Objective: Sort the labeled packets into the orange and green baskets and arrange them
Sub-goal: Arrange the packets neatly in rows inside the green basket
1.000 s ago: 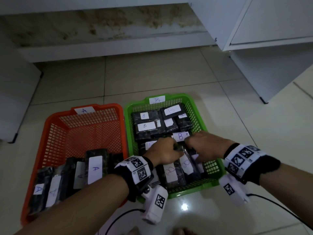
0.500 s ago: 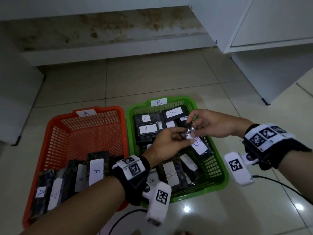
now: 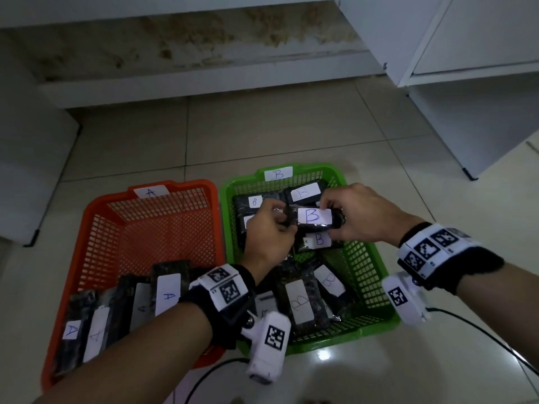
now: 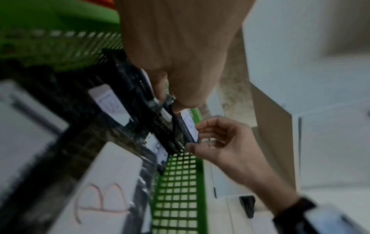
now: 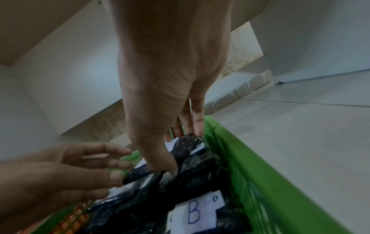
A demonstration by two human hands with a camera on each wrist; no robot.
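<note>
Both hands hold one black packet with a white "B" label [image 3: 313,218] level above the middle of the green basket [image 3: 376,252]. My left hand [image 3: 284,221] pinches its left end; in the left wrist view the thumb and a finger [image 4: 160,91] squeeze the crinkled wrapper. My right hand [image 3: 332,221] grips the right end, fingers [image 5: 197,126] curled over the packet [image 5: 186,147]. More B packets [image 3: 300,298] lie in the green basket. The orange basket [image 3: 87,217] holds a near row of A packets [image 3: 167,293].
Both baskets stand side by side on a tiled floor [image 3: 262,126], each with a letter tag on its far rim. White cabinets [image 3: 466,97] stand at the back right, a white unit [image 3: 26,170] at the left. A black cable [image 3: 481,333] trails on the floor near me.
The hands lifted the B packet out of the near part of the green basket, carried it farther away and turned it label-up; both still hold it.
</note>
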